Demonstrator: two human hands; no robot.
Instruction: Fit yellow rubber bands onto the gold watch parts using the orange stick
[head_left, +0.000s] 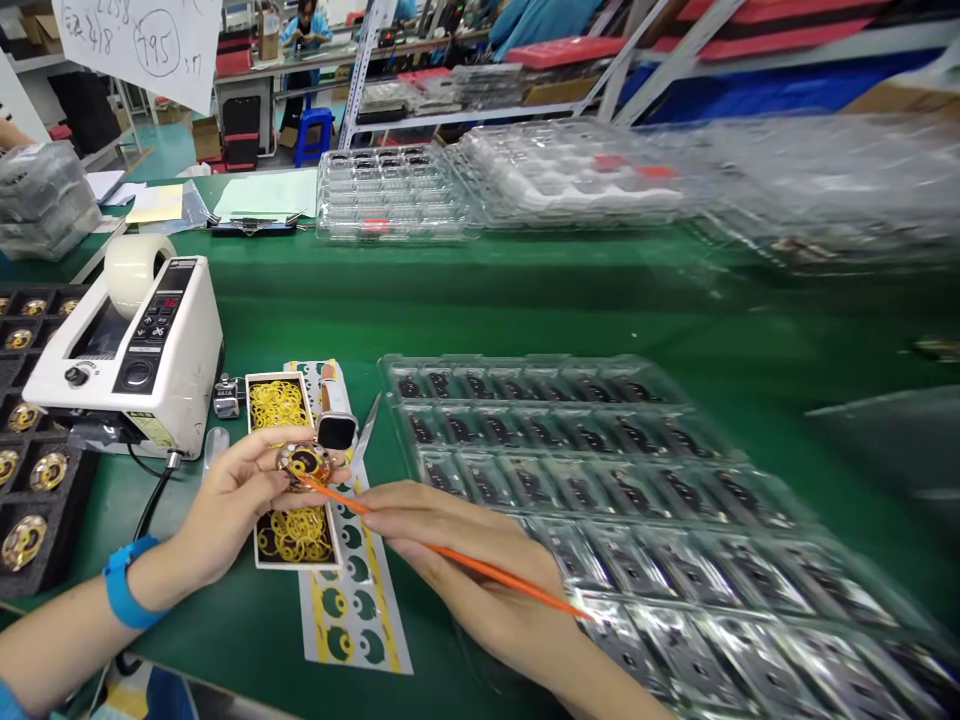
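The left hand [244,495] pinches a round gold-and-black part [306,462] above the white box of yellow rings [279,402]. The right hand [465,560] grips a thin orange stick [487,570], its tip touching the part over the green surface [247,620].

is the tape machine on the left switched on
On, it seems: the tape machine shows red lit digits on its front panel. Whether it is feeding tape, I cannot tell.
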